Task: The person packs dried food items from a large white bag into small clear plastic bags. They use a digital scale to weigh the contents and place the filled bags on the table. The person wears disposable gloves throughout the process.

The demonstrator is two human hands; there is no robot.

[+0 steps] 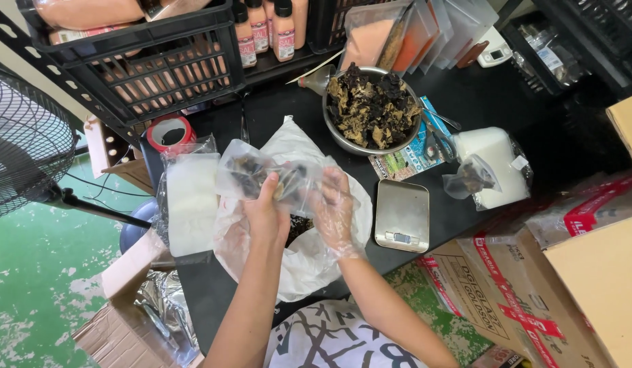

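Observation:
My left hand (265, 212) and my right hand (335, 208), the right one in a thin clear glove, both grip a small clear plastic bag (244, 170) with dark dried pieces inside, held above a large white plastic bag (295, 255) spread on the black table (479, 95). Behind it stands a metal bowl (333, 126) heaped with dark and tan dried pieces. A small silver scale (402, 215) lies just right of my right hand.
A stack of clear bags (190, 201) lies at the left, with a red tape roll (169, 131) behind it. At right a filled small bag (471, 178) rests on a white packet (496, 160). Black crates (135, 61), sauce bottles (265, 31), cardboard boxes (588, 272) and a fan (23, 143) surround the table.

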